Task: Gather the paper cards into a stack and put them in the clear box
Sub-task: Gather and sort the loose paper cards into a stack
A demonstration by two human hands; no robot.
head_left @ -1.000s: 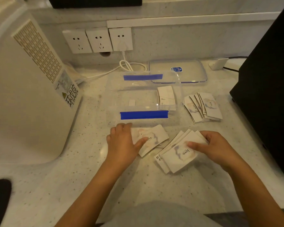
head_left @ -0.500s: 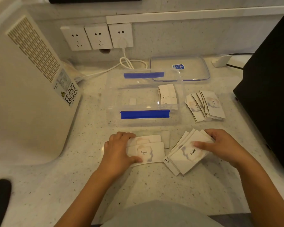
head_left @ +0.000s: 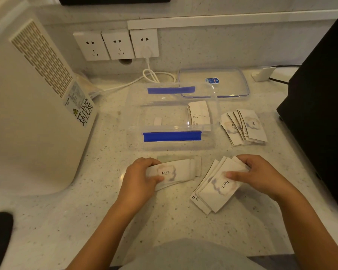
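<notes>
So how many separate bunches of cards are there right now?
4: one under the left hand, one under the right hand, a fan right of the box, one inside it. Single cards may be hidden.

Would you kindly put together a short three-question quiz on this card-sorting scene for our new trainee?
1. True or false: the clear box already holds some cards.
2. Which hand grips the squared-up stack whose top card reads "love." upright to the camera: A) left hand, B) right hand?
3. Fill in: the untouched fan of cards lies to the ____ of the box.

Key
1. True; they stand at its right end.
2. A; the right hand rests on a slanted fan.
3. Right, below the lid.
</notes>
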